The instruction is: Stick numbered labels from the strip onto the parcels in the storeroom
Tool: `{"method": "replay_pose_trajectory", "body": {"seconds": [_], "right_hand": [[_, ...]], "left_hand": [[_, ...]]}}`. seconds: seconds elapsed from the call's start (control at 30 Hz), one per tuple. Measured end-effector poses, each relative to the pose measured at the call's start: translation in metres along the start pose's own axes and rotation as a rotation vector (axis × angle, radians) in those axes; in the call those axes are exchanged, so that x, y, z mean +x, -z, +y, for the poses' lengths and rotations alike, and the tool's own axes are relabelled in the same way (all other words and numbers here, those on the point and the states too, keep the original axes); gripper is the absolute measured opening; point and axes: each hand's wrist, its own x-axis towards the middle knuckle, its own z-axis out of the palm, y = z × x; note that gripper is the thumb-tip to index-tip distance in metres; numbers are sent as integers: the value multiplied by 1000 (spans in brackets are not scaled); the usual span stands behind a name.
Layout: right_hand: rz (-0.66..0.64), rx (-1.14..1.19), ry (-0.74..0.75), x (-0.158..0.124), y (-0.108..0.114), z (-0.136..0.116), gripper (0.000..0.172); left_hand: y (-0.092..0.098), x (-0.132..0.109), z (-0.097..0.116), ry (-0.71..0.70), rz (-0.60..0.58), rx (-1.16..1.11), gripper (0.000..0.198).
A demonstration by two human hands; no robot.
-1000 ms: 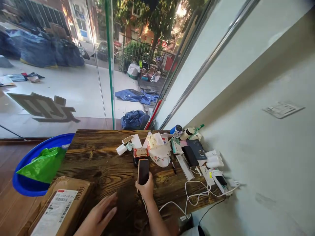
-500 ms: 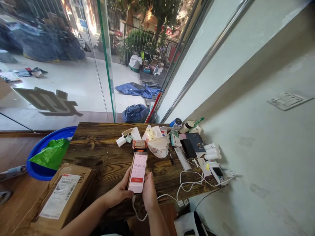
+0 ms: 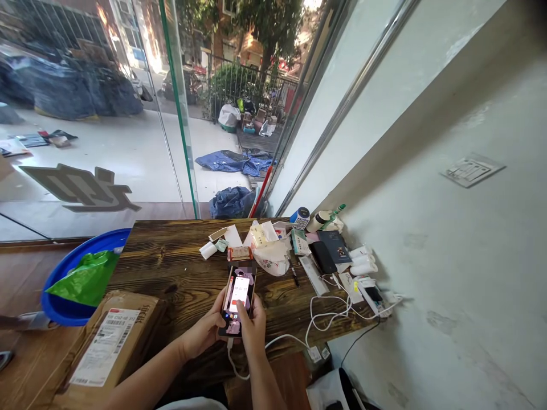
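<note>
Both hands hold a smartphone above the near edge of a dark wooden table. My left hand grips its left side and bottom. My right hand wraps its right side, with the thumb on the lit screen. A white cable runs from the phone's bottom end to the right.
Papers, a plastic bag, a dark wallet, white rolls and chargers crowd the table's far right by the wall. A cardboard parcel lies at the near left beside a blue basin with a green bag. Glass panes stand behind.
My left hand came off the table and joined the right on the phone. The phone was drawn nearer, its dark screen lit up, and the screen then changed.
</note>
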Motion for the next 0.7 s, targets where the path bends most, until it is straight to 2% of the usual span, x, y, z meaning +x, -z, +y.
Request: {"method": "replay_pose_trajectory", "body": {"seconds": [0.27,0.5,0.7], "right_hand": [[45,115,-48,0,1,-6,27],[10,3,-8,-1,3,-5,36],[17,55,-27,-2,2,-4,36]], "left_hand": [[-4,-2,3,-12,-7,11,104],[-6,-3,0,-6,-3,8,104],[-6,-5,0,0,8,7,105]]}}
